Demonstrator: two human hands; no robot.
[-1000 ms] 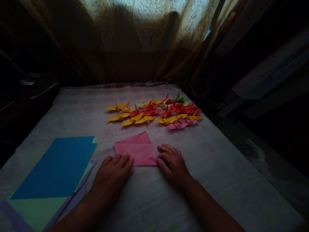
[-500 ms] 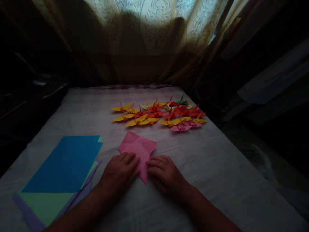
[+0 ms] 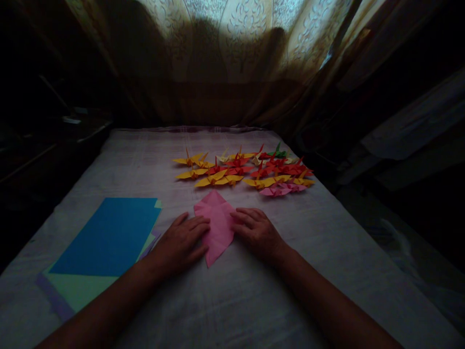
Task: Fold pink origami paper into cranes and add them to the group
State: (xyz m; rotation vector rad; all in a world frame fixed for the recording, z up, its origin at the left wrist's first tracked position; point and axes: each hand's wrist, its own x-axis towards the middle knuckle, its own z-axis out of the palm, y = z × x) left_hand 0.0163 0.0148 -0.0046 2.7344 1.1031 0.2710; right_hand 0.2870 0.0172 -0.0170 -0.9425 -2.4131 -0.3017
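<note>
A pink origami paper (image 3: 217, 225), creased and folded to a long pointed shape, lies flat on the cloth in front of me. My left hand (image 3: 185, 242) rests on its left edge, palm down, fingers stretched and spread, thumb near the lower point. At the right edge, my right hand (image 3: 256, 231) has its fingers closed together on the paper's side corner. The right thumb is hidden beneath that hand.
Several folded paper cranes in yellow, red, pink, white and green stand beyond the paper, among them a yellow crane (image 3: 210, 180). Blue sheets (image 3: 109, 237) lie on green and purple ones at left. A patterned curtain (image 3: 240, 43) hangs behind the cloth-covered surface (image 3: 232, 310).
The pink paper has turned and its outline has changed from wide-topped with a narrow tail to a longer diamond. Both hands have moved farther away, and the left fingers have spread.
</note>
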